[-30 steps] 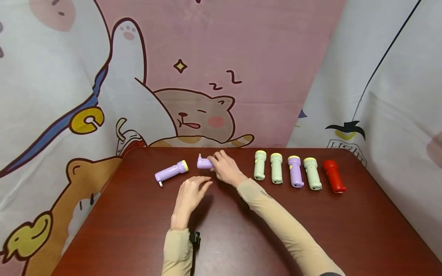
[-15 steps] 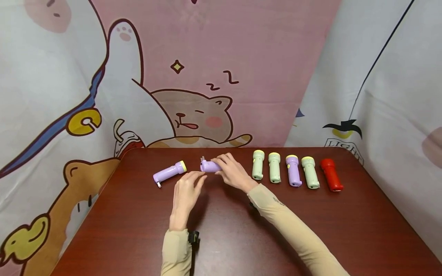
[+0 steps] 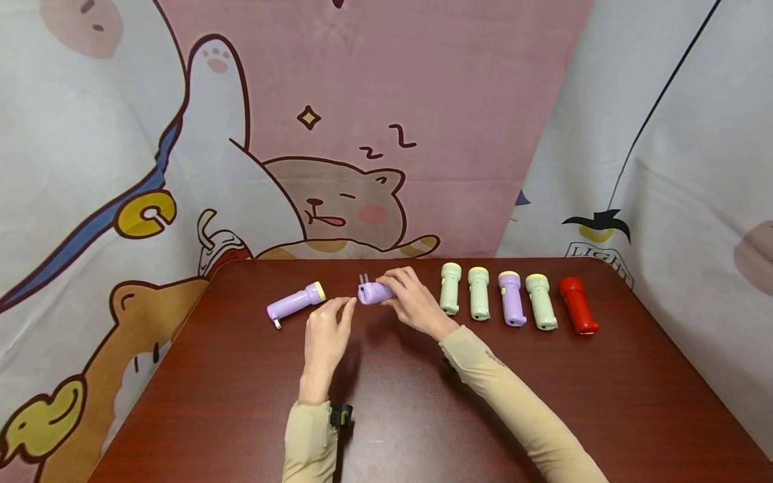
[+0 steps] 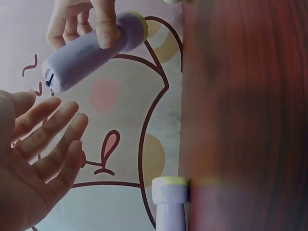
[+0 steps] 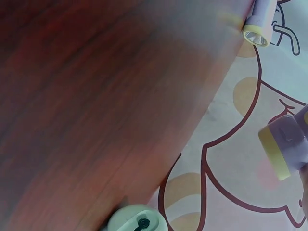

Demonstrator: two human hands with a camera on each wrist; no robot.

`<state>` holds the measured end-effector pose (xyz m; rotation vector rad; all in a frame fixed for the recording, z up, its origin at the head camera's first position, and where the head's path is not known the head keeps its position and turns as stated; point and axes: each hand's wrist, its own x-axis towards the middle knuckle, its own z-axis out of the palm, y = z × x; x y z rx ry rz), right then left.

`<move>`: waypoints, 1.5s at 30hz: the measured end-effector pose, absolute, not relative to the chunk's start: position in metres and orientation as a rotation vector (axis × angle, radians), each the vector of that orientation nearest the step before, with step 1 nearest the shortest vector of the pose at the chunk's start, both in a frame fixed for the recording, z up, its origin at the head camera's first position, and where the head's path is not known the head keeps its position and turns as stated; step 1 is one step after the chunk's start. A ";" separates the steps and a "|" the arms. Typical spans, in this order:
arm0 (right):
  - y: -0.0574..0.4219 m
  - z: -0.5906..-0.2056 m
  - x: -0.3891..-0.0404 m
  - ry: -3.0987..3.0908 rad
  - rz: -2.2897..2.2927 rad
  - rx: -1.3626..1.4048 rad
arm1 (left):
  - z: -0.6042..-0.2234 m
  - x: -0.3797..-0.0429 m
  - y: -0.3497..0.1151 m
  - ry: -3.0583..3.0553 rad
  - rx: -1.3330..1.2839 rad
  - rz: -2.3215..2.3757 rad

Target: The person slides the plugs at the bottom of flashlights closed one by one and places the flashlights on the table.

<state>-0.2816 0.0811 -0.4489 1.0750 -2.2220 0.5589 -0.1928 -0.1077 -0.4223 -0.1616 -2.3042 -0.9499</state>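
My right hand (image 3: 418, 305) holds a purple flashlight (image 3: 373, 293) above the table, its tail end facing left. Two metal plug prongs (image 3: 364, 278) stick up from that end. In the left wrist view the flashlight (image 4: 79, 60) shows a yellow head rim and a slot in its tail, with thumb and fingers round its body. My left hand (image 3: 323, 342) is just below the tail, fingers relaxed and slightly bent, holding nothing. A second purple flashlight (image 3: 296, 303) with a yellow rim lies left of it, its prongs out.
At the right of the brown table (image 3: 423, 402) several flashlights stand in a row: pale green ones (image 3: 479, 295), a purple one (image 3: 512, 300) and a red one (image 3: 578, 306) at the end. A cartoon-printed cloth (image 3: 483, 134) hangs behind the table's back edge.
My right hand has drawn the purple flashlight rightward and turned it, so both prongs show. My left hand has stayed close to its tail, shifting slightly. The other flashlights lie as before.
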 end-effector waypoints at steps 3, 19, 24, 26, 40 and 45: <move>0.082 -0.450 -0.281 -2.206 0.577 1.069 | -0.421 -0.192 -0.105 -2.333 -0.132 -0.988; 0.081 -0.449 -0.274 -2.162 0.566 1.036 | -0.418 -0.190 -0.096 -2.468 -0.069 -1.074; 0.080 -0.449 -0.273 -2.159 0.559 1.021 | -0.419 -0.190 -0.095 -2.500 -0.059 -1.093; 0.079 -0.449 -0.273 -2.150 0.555 1.016 | -0.420 -0.191 -0.094 -2.508 -0.060 -1.105; 0.080 -0.449 -0.272 -2.093 0.568 1.013 | -0.417 -0.190 -0.090 -2.529 -0.086 -1.203; 0.079 -0.450 -0.274 -2.051 0.579 1.024 | -0.416 -0.191 -0.090 -2.536 -0.097 -1.224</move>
